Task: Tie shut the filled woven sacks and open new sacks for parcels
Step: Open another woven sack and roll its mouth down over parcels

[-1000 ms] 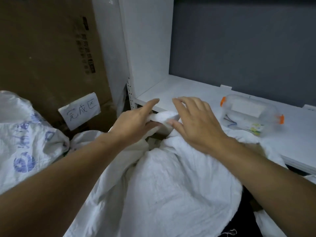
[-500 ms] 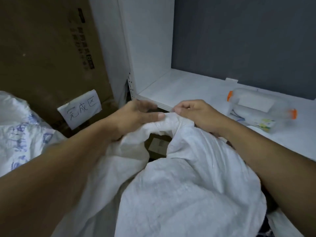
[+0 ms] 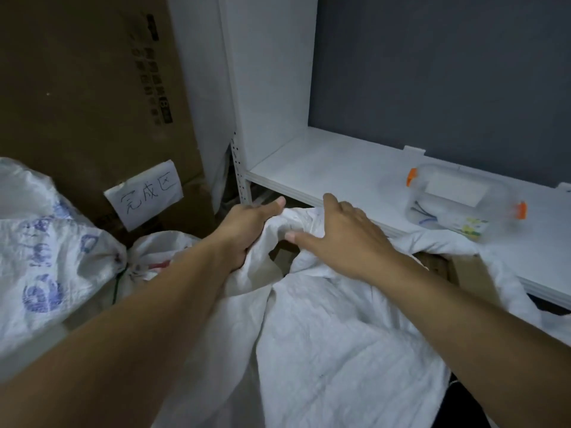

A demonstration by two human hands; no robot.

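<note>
A white woven sack (image 3: pixel 324 344) fills the lower middle of the head view, its mouth gathered up toward the shelf edge. My left hand (image 3: pixel 250 227) grips a bunched fold of the sack's rim on the left side of the mouth. My right hand (image 3: pixel 336 233) lies on the rim on the right side, fingers spread and fairly straight, thumb pointing left across the gap. Brown cardboard parcels (image 3: pixel 284 254) show inside through the small opening between my hands.
A white shelf (image 3: pixel 324 171) runs behind the sack, with a clear plastic bottle with orange caps (image 3: pixel 463 208) lying on it. At left lie a printed woven sack (image 3: pixel 46 242) and a tied sack (image 3: pixel 154 257). A tall cardboard box (image 3: pixel 86 103) carries a handwritten paper label (image 3: pixel 145 193).
My right hand has gone from pinching the rim to lying spread on it. My left hand has taken a fuller grip on the bunched fabric. The camera has shifted slightly.
</note>
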